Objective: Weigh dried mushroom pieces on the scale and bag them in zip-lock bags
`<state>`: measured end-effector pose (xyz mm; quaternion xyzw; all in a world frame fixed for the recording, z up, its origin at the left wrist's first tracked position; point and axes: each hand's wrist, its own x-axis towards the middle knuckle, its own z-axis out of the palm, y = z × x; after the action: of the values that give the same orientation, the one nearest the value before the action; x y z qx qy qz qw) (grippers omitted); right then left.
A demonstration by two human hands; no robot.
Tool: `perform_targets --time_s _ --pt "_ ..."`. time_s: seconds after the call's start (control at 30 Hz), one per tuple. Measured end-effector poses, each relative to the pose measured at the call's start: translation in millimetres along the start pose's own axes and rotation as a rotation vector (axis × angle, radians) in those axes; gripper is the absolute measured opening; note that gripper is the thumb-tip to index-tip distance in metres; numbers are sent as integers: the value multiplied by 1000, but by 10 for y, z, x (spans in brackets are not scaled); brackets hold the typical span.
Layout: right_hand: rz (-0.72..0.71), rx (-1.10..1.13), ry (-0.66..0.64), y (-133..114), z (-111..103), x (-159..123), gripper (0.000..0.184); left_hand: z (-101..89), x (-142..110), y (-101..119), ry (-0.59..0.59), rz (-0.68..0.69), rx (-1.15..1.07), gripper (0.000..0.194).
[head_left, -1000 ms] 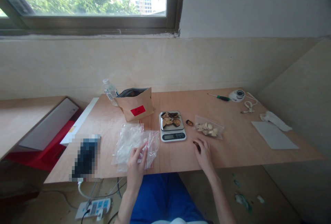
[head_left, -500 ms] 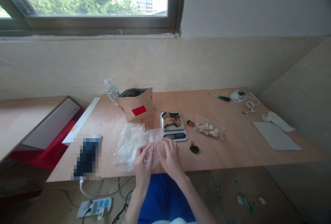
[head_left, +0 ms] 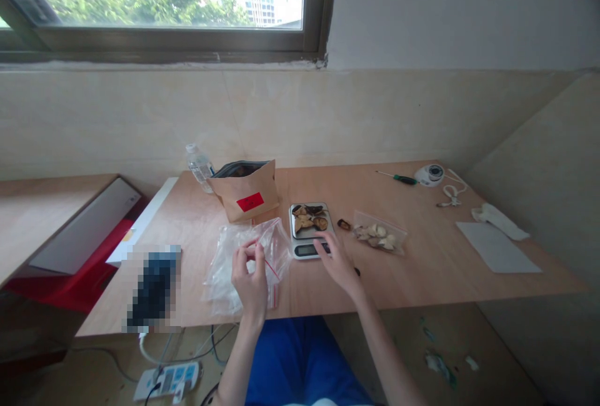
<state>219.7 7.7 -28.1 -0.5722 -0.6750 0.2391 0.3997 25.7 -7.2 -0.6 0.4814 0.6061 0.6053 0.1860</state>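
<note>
My left hand (head_left: 249, 275) is pinched on the edge of a clear zip bag (head_left: 276, 245) with a red seal line, above a pile of similar clear bags (head_left: 222, 275). Off to the right, my right hand (head_left: 338, 263) is empty with its fingers apart, over the near right corner of a kitchen scale (head_left: 300, 251). Dried brown slices (head_left: 307, 222), perhaps mushroom, lie on the scale's plate. One dark piece (head_left: 344, 224) rests right of the scale; another is mostly hidden behind my right hand. A zip bag of pale slices (head_left: 379, 236) lies farther right.
Behind the bags stand an open brown paper pouch (head_left: 248, 197) and a plastic bottle (head_left: 199, 165). A phone-like dark object (head_left: 154, 287), blurred out, lies at left. To the right are a screwdriver (head_left: 403, 178), a white camera (head_left: 430, 175) and a white sheet (head_left: 499, 250).
My right hand has let go of the clear bag and moved right, to the scale. My left hand has lifted the bag's edge up and left.
</note>
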Motion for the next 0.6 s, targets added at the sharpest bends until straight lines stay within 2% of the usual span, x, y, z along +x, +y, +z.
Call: perform_targets --time_s 0.07,0.13,0.27,0.4,0.5,0.57,0.6 --pt "-32 -219 73 136 -2 176 29 82 33 41 -23 7 -5 24" --pt "-56 -380 69 265 26 316 30 170 46 71 -54 -24 -20 24" --pt "-69 -507 49 408 55 419 23 319 44 68 -81 -85 -70 26" --pt "-52 -408 128 332 -17 388 20 396 25 36 -89 -138 -117 25" --pt "11 -167 258 82 -85 372 22 434 -4 27 -98 -160 -114 26" --pt "16 0 247 -142 -115 380 26 463 -22 31 -106 -166 -109 27" --pt "-7 52 198 -244 -123 391 27 475 -27 35 -108 -171 -119 27"
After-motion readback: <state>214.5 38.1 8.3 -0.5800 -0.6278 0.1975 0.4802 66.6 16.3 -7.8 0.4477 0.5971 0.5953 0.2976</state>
